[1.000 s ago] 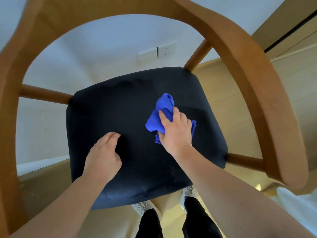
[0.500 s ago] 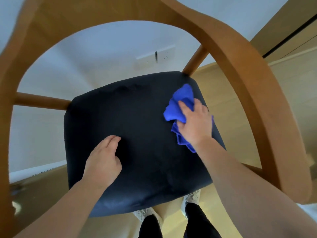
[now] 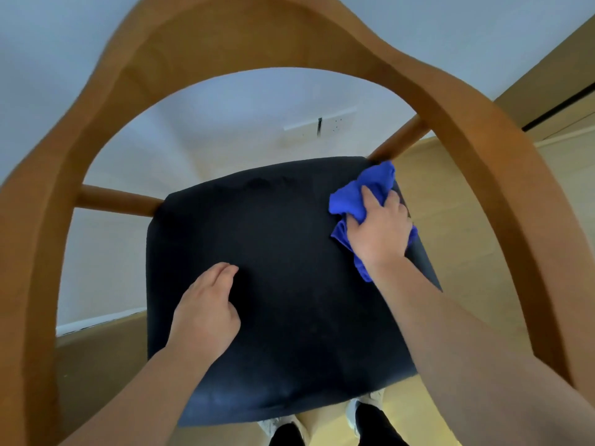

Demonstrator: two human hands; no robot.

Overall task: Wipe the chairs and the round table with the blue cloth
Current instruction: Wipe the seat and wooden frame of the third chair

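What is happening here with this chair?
A person bends over a wooden chair and wipes its dark seat. The right hand holds the bunched blue cloth down on the seat's far right corner, next to a wooden post. The left hand rests on the seat nearer the person, holding nothing. No round table is in view.
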